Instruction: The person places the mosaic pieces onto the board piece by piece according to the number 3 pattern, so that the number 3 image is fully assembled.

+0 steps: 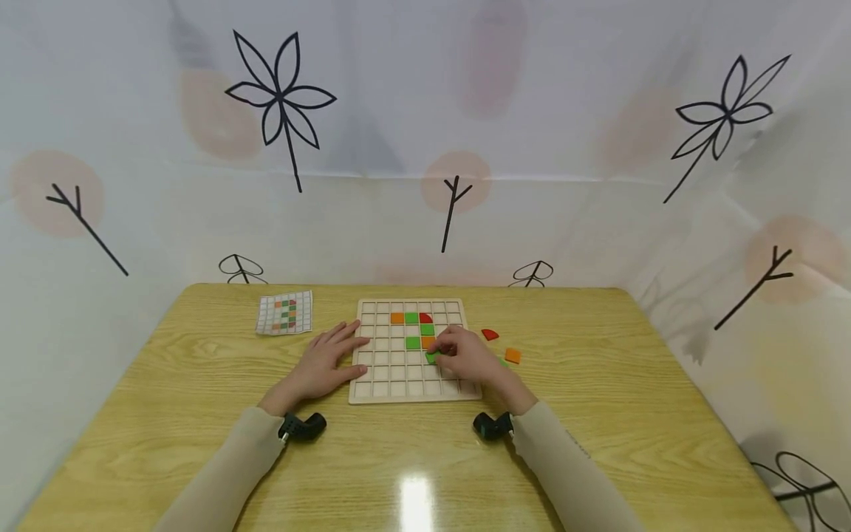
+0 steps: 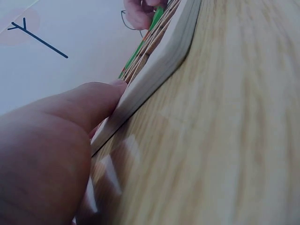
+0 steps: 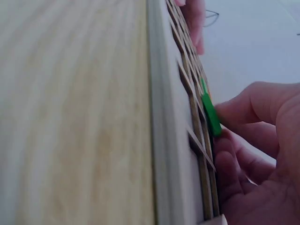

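A pale wooden grid board (image 1: 388, 391) lies on the table, with orange, green and red tiles set in some of its cells. My left hand (image 1: 327, 362) rests along the board's left edge, fingers spread and fairly straight; its thumb (image 2: 101, 101) touches the rim in the left wrist view. Over the board's right half, my right hand (image 1: 468, 358) pinches a green square tile (image 3: 211, 115) between thumb and fingers. That tile is tilted at the grid, just below an orange tile (image 1: 428, 343). Whether it touches the cell bottom I cannot tell.
To the right of the board lie a red quarter-round tile (image 1: 490, 335), an orange square tile (image 1: 513, 355) and a green tile (image 1: 503, 362) partly hidden by my right hand. A paper card (image 1: 266, 314) with a coloured grid pattern lies at the back left of the table (image 1: 359, 473).
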